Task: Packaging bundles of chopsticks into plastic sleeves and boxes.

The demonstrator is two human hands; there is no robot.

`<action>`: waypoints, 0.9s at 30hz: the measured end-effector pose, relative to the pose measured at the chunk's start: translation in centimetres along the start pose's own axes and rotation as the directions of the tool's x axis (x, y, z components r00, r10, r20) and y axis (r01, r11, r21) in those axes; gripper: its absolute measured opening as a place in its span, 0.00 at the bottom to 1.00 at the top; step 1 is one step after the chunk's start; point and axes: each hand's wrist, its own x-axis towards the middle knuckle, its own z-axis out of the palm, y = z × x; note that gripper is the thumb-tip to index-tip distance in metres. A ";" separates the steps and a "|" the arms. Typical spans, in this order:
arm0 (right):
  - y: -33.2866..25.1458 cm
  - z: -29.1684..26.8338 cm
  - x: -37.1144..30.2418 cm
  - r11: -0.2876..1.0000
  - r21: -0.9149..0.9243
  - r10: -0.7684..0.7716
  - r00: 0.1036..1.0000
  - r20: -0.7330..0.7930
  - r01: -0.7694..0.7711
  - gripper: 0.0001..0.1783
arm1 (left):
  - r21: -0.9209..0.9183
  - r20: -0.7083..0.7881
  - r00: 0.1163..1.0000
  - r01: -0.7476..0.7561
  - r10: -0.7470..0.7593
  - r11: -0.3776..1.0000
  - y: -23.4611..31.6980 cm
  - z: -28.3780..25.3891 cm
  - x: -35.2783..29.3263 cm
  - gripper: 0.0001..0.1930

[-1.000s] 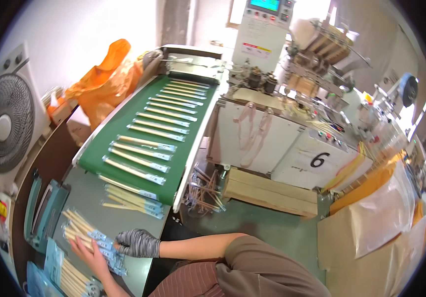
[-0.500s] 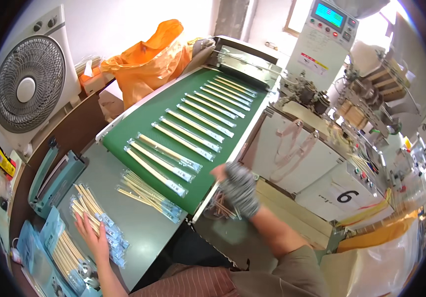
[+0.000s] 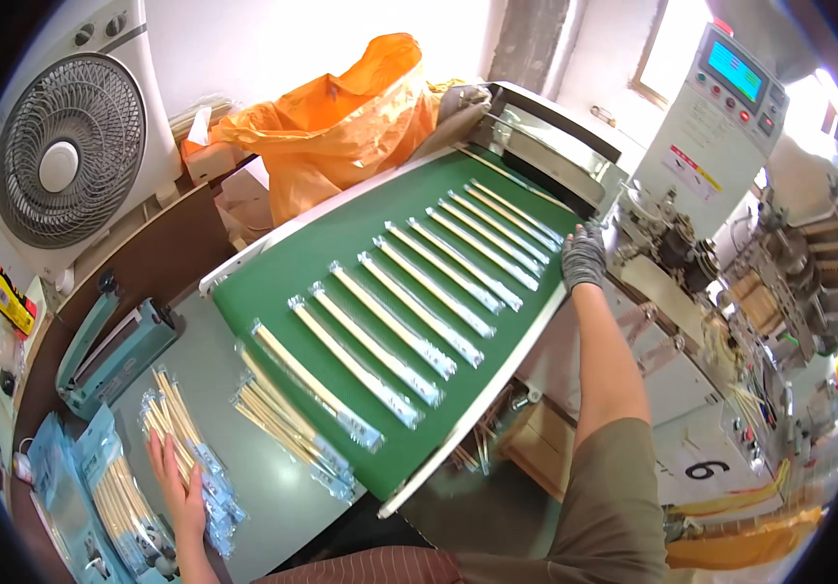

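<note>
**Wrapped Chopsticks Coming Off the Belt; Part Gathered, Most Still Riding**

The wrapped chopstick pairs (image 3: 417, 310) are lying crosswise in a spaced row along the green conveyor belt (image 3: 282, 282), each in a clear sleeve. The person's right hand (image 3: 583, 257), in a grey knit glove, is reaching to the far end of that row at the belt's right edge; whether its fingers are closing on a packet or only touching the belt cannot be told. The left hand (image 3: 171, 481), bare, is lying flat and spread on a small heap of wrapped pairs (image 3: 190, 443) on the grey table (image 3: 273, 506) beside the belt's lower end, pressing rather than gripping. A second loose bundle (image 3: 287, 436) is resting just beside the belt end.

By appearance, collection is partly done: two heaps are off the belt, while about a dozen packets are still waiting on it. Blue-printed bags (image 3: 97, 496) already holding sticks are sitting near the left hand, and a teal heat sealer (image 3: 112, 346) is standing beyond them. Further out, an orange plastic bag (image 3: 341, 122), a white fan (image 3: 63, 161) and the wrapping machine's control panel (image 3: 730, 117) are bordering the line. Another person's gloved hand (image 3: 463, 100) is working at the belt's far end.
</note>
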 end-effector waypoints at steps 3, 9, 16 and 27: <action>-0.6 2.3 2.6 0.999 -0.048 -0.009 0.977 0.214 0.020 0.22 | 0.016 -0.004 1.000 0.000 0.000 1.000 0.3 -0.5 -0.3 0.28; -1.0 4.4 6.1 0.988 0.131 -0.128 0.919 0.373 0.085 0.22 | 0.045 0.037 0.999 0.023 -0.025 0.999 0.6 -0.5 0.1 0.29; -5.5 1.3 6.4 0.925 0.287 -0.330 0.901 0.281 0.249 0.07 | 0.115 -0.052 0.991 -0.118 0.125 0.986 5.9 -2.8 1.4 0.31; -24.5 -31.5 -11.1 0.140 0.990 -0.793 0.597 0.126 -0.024 0.10 | -0.210 -0.321 0.714 -0.694 0.622 0.689 23.2 -1.8 7.9 0.39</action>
